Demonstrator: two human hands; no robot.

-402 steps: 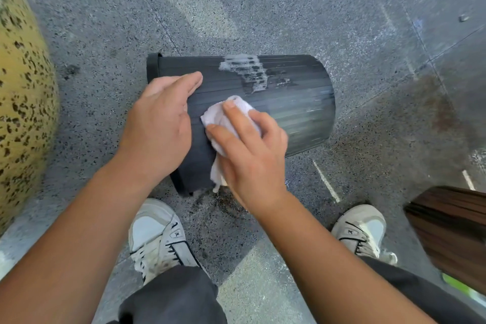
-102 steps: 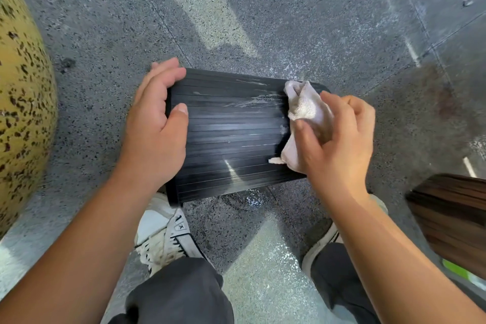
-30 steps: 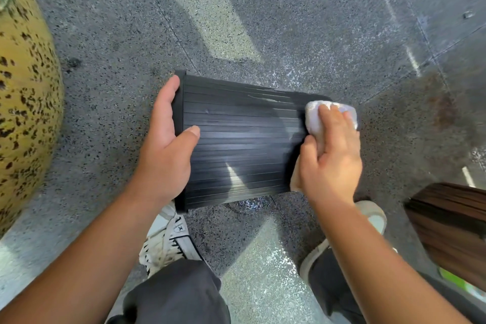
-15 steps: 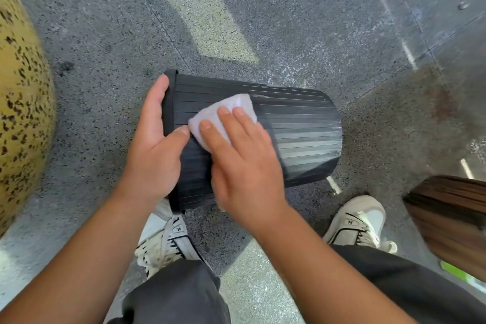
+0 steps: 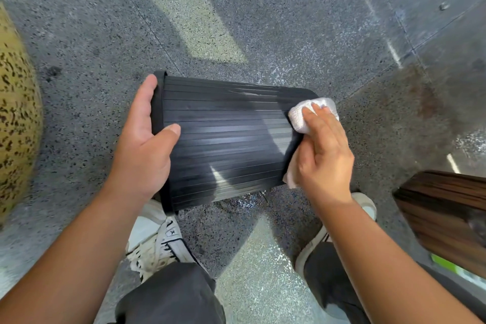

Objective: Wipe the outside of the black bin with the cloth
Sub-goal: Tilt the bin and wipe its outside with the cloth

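Observation:
The black ribbed bin (image 5: 226, 139) lies on its side on the speckled floor, rim to the left and base to the right. My left hand (image 5: 143, 144) grips the rim end, fingers over the open edge and thumb on the ribbed wall. My right hand (image 5: 324, 155) presses the white cloth (image 5: 302, 117) against the bin's right end with fairly straight fingers. Part of the cloth hangs out below my palm. A faint pale smear shows on the upper wall of the bin.
A yellow speckled rounded object (image 5: 15, 123) stands at the far left. A dark wooden piece (image 5: 447, 216) sits at the right edge. My two white shoes (image 5: 157, 242) are planted on the floor just below the bin, with dark trousers above them.
My right hand has slid the cloth from the rim end to the base end of the bin. The left hand keeps its hold on the rim.

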